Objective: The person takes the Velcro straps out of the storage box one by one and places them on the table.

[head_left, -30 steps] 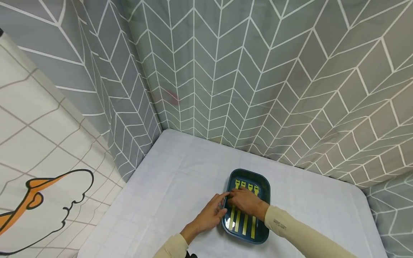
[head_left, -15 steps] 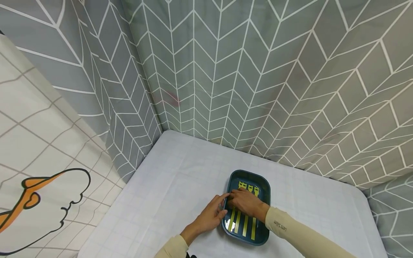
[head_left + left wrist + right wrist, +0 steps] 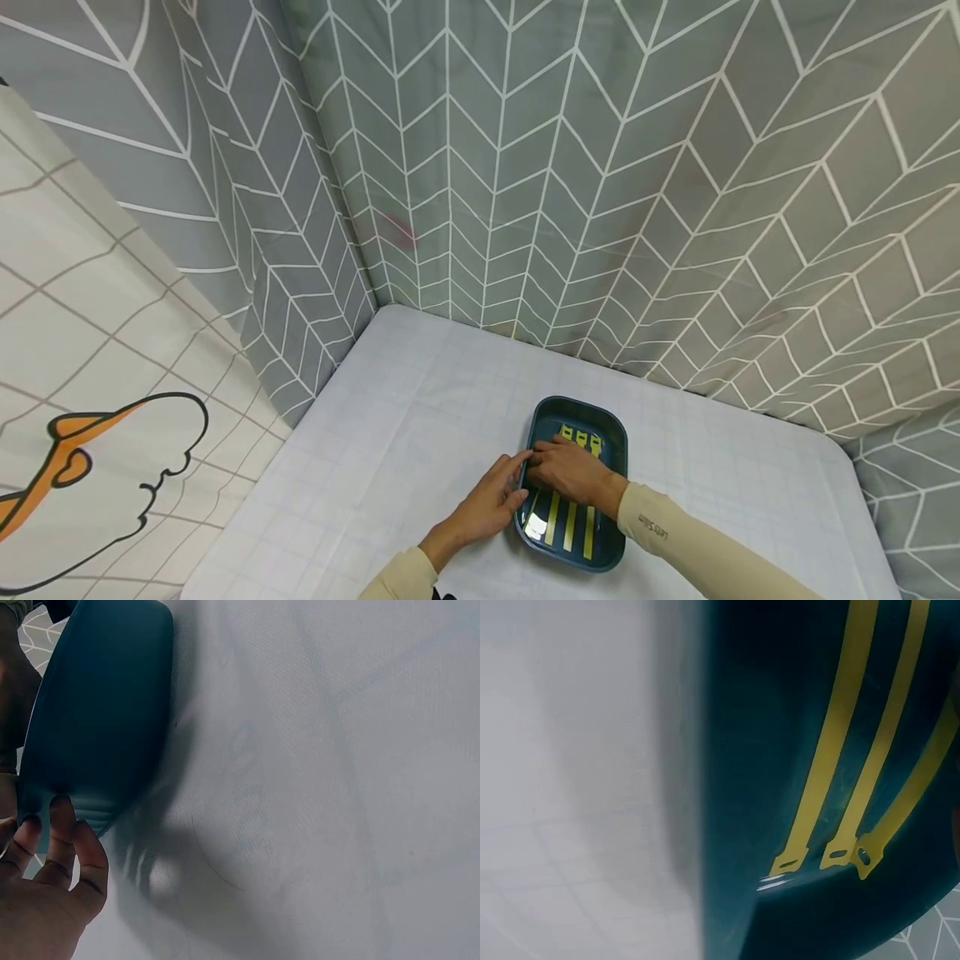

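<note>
A dark teal plastic tray (image 3: 621, 525) stands on the table with several yellow slotted cable ties (image 3: 570, 530) side by side inside. My right hand (image 3: 568, 468) reaches into it from the right, fingers curled down at the leftmost tie. That tie's lower part slants thinly below the hand, and its slotted head is hidden. In the right wrist view, slotted ends of ties (image 3: 837, 735) show, two of them overlapping. My left hand (image 3: 486, 500) is at the tray's left side. Its fingertips (image 3: 63, 814) touch the outer wall in the left wrist view.
A white cloth (image 3: 420, 392) covers the table around the tray. Grey patterned curtains (image 3: 510, 167) hang behind the table, and a pale checked curtain (image 3: 112, 333) with a cartoon drawing hangs at the left.
The leftmost tie's head shifted right against its neighbour, then went out of sight; its lower part now slants. My right hand barely moved, and my left hand stayed at the tray's side.
</note>
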The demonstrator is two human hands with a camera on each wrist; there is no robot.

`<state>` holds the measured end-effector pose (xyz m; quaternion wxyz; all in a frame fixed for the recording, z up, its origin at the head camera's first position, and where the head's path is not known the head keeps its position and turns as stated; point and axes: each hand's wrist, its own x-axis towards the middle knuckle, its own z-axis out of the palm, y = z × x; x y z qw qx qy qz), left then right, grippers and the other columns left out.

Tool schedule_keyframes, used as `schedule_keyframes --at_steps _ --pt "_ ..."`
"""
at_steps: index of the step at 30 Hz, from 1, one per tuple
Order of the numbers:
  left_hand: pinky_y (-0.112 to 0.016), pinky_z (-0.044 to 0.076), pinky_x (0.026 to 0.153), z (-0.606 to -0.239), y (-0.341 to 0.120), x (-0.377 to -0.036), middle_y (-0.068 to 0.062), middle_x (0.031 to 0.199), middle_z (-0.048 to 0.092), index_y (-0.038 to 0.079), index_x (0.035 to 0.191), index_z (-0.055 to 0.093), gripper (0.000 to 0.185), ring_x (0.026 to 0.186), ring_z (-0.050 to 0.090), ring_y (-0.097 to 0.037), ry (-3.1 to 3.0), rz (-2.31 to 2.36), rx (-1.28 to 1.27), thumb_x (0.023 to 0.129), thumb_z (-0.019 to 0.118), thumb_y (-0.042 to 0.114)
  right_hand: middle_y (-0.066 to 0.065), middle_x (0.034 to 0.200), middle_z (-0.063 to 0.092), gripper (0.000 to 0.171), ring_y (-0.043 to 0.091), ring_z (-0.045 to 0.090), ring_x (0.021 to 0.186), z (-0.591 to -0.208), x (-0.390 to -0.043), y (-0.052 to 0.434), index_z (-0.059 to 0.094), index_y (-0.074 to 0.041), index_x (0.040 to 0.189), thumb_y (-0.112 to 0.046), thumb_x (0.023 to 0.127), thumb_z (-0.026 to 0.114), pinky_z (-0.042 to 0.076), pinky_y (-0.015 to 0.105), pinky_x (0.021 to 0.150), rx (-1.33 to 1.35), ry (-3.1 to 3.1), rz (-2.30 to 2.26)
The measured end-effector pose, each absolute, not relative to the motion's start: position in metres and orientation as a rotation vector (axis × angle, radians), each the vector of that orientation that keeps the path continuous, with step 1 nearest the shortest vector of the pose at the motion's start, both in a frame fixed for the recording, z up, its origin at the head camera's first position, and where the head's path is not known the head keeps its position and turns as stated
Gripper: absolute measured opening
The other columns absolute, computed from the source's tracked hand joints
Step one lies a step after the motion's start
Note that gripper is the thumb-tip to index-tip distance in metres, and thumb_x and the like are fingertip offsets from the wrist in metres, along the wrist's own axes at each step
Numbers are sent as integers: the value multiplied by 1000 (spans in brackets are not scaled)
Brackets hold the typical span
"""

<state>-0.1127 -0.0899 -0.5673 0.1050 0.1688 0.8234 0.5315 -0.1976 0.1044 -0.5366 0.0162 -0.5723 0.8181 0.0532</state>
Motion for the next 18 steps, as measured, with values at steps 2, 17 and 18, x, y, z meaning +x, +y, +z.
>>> schedule_keyframes --at_steps 2,17,18 --pt "-18 46 73 -567 -90 -113 -1 114 47 12 153 36 55 80 49 2 2433 1561 500 102 55 11 -9 106 72 17 10 55 95 -536 -198 105 76 -24 109 -26 99 62 51 33 88 -1788 2550 148" --pt "-21 47 81 -564 -90 -112 -1 115 49 7 155 35 57 91 51 -2 2463 1516 502 102 55 14 -8 107 73 42 8 62 98 -523 -202 113 71 -22 113 -7 76 84 54 29 91 -1861 2558 50" --pt "-21 47 80 -563 -90 -112 -1 114 49 6 155 34 57 90 51 -2 2462 1515 502 102 55 14 -8 108 73 43 9 62 98 -522 -202 113 71 -21 113 -6 75 84 55 29 91 -1859 2563 40"
